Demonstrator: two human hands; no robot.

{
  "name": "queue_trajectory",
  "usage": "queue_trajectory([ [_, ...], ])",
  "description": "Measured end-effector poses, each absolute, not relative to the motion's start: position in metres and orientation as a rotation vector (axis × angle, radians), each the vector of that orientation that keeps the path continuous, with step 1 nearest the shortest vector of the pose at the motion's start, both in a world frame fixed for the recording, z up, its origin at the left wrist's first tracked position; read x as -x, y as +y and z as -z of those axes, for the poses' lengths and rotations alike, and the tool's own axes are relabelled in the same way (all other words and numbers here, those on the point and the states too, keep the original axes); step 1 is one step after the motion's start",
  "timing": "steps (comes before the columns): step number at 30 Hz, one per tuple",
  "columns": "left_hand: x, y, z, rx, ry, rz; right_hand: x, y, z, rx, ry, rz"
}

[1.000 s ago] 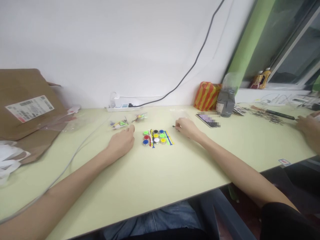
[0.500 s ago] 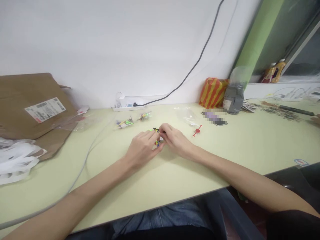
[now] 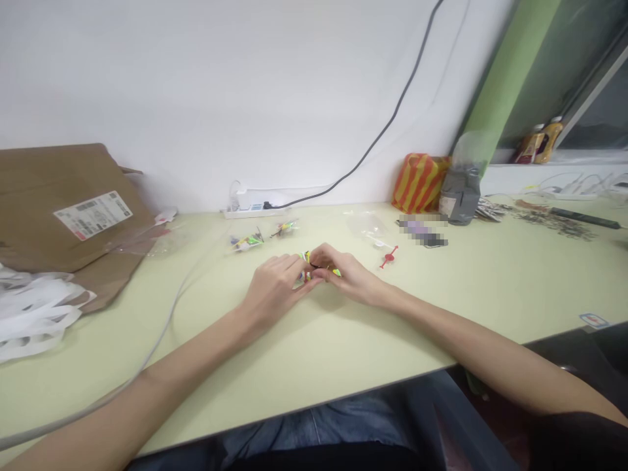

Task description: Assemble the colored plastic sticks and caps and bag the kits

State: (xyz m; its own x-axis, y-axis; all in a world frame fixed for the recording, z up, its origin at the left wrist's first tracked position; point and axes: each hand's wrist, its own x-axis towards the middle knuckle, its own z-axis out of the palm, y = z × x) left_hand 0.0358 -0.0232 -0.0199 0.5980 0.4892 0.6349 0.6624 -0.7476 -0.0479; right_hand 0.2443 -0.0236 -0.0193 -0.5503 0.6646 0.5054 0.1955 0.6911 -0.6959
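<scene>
On the pale table (image 3: 314, 353) we saw both forearms stretched forward and angled inward, wrists low on the surface. The left hand (image 3: 272, 291) lay palm-down with its fingers curled, as did the right hand (image 3: 349, 276). Their fingertips met and pinched the small coloured pieces (image 3: 308, 267) near the table's middle. A red pin (image 3: 387, 257) lay near the right hand, apart.

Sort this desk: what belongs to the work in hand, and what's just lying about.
In hand: coloured pieces, pinched between left hand and right hand; red pin nearby.
Lying about: cardboard box, power strip, striped bag, phone.
</scene>
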Motion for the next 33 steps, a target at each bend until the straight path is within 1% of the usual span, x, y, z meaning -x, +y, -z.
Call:
queue_trajectory([
  [7, -0.036, -0.024, 0.021, 2.528, -0.852, 0.859, -0.243, -0.018, 0.020, 0.608, -1.838, -1.107],
  [10, -0.037, -0.027, 0.019, 2.492, -0.837, 0.851, -0.242, -0.019, 0.019, 0.642, -1.756, -1.184],
  [14, -0.038, -0.029, 0.016, 2.489, -0.856, 0.852, -0.241, -0.017, 0.019, 0.668, -1.762, -1.179],
  [18, -0.037, -0.028, 0.016, 2.502, -0.850, 0.867, -0.244, -0.014, 0.019, 0.697, -1.838, -1.101],
  [22, -0.037, -0.029, 0.015, 2.516, -0.893, 0.887, -0.246, -0.016, 0.015, 0.646, -1.816, -1.145],
  [27, -0.039, -0.031, 0.014, 2.576, -0.990, 0.928, -0.244, -0.023, 0.010, 0.632, -1.782, -1.083],
  [33, -0.042, -0.033, 0.014, 2.545, -0.970, 0.924, -0.242, -0.029, 0.007, 0.597, -1.854, -1.112],
])
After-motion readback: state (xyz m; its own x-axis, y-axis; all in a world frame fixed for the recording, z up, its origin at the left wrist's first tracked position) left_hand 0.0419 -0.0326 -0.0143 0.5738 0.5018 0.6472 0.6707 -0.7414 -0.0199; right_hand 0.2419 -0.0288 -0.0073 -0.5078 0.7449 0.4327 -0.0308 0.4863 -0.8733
